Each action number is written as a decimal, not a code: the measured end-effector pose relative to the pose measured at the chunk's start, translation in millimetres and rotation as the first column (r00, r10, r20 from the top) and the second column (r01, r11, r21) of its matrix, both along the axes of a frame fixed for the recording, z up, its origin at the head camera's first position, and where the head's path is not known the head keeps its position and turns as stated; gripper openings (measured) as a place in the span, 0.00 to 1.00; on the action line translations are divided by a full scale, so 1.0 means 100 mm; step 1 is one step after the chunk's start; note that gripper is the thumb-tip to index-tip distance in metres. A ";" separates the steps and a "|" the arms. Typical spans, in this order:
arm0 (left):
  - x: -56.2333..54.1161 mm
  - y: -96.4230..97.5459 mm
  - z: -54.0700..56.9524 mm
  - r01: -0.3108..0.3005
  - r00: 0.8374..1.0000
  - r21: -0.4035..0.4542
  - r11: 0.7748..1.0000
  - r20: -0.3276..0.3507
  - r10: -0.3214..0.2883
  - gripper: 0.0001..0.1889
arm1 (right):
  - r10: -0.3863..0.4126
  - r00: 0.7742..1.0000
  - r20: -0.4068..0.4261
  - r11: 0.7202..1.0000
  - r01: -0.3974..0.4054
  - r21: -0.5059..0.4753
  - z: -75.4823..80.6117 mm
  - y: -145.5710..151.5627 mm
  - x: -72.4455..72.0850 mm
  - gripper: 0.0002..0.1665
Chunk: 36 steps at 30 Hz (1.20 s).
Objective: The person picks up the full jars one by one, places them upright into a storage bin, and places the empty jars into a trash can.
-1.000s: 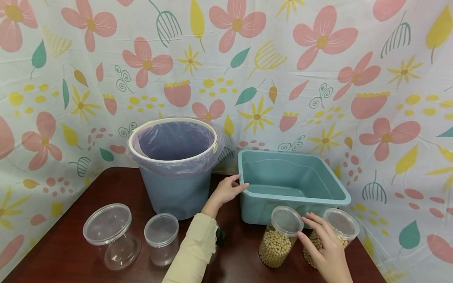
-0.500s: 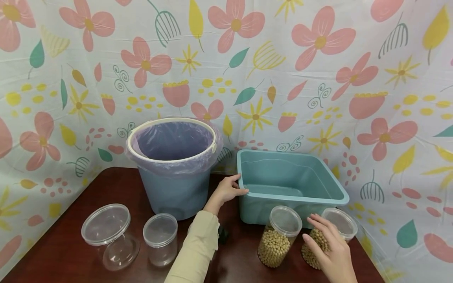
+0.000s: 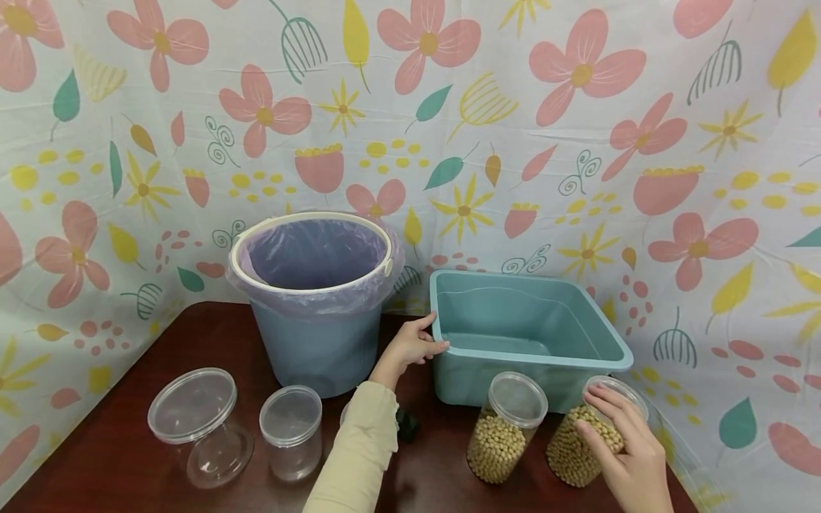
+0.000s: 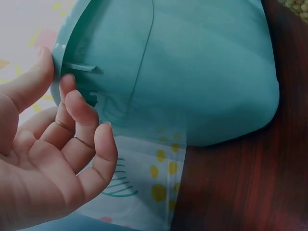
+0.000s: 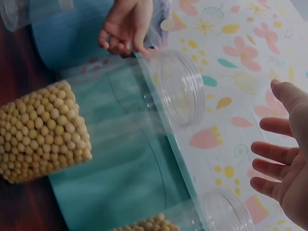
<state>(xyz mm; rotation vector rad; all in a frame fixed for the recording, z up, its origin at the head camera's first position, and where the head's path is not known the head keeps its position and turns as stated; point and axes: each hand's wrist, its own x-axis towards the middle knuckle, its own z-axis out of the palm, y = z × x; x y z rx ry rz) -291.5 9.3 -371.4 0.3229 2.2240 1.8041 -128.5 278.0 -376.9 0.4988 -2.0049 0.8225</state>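
Observation:
My left hand [image 3: 413,342] is at the left rim of a teal plastic tub [image 3: 532,377]. In the left wrist view its thumb and index finger pinch the rim, and the other fingers curl loosely below. My right hand [image 3: 631,445] is held with fingers spread over the right-hand clear jar of soybeans [image 3: 574,449]. The right wrist view shows this hand [image 5: 288,163] apart from the jars, holding nothing. A second lidded jar of soybeans [image 3: 499,449] stands to its left, in front of the tub. Both jars are partly filled.
A blue bucket [image 3: 314,349] lined with a purple bag stands left of the tub. Two clear lidded containers, one wide-topped [image 3: 192,406] and one smaller [image 3: 291,420], stand front left on the dark red table [image 3: 442,470]. Behind hangs a floral cloth [image 3: 410,142].
My right hand has moved right, from between the two soybean jars to over the right-hand one. My left hand stays at the tub's rim.

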 end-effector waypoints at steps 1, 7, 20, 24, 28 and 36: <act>0.00 0.00 0.00 0.002 1.000 0.006 1.000 0.005 -0.002 0.37 | 0.000 1.000 -0.015 1.000 0.000 -0.003 0.00 0.02 -0.01 0.18; 0.00 -0.01 -0.01 0.000 1.000 0.022 1.000 0.023 0.000 0.37 | -0.047 0.999 0.013 0.999 0.047 -0.006 0.04 0.14 -0.01 0.18; 0.01 0.00 0.00 -0.012 0.999 0.030 0.999 0.035 0.011 0.37 | -0.242 0.948 0.205 0.970 0.235 0.060 -0.03 0.35 -0.04 0.22; 0.01 -0.01 0.00 -0.014 0.999 0.041 0.999 0.037 0.012 0.37 | -0.255 0.943 0.216 0.966 0.240 0.092 -0.05 0.37 -0.07 0.22; 0.01 -0.01 -0.02 -0.014 0.999 0.043 0.999 0.031 0.013 0.37 | -0.262 0.942 0.211 0.964 0.245 0.104 -0.08 0.40 -0.12 0.22; 0.01 -0.01 -0.01 -0.017 0.999 0.040 0.999 0.042 0.015 0.36 | -0.267 0.922 0.282 0.962 0.239 0.130 -0.09 0.48 -0.19 0.24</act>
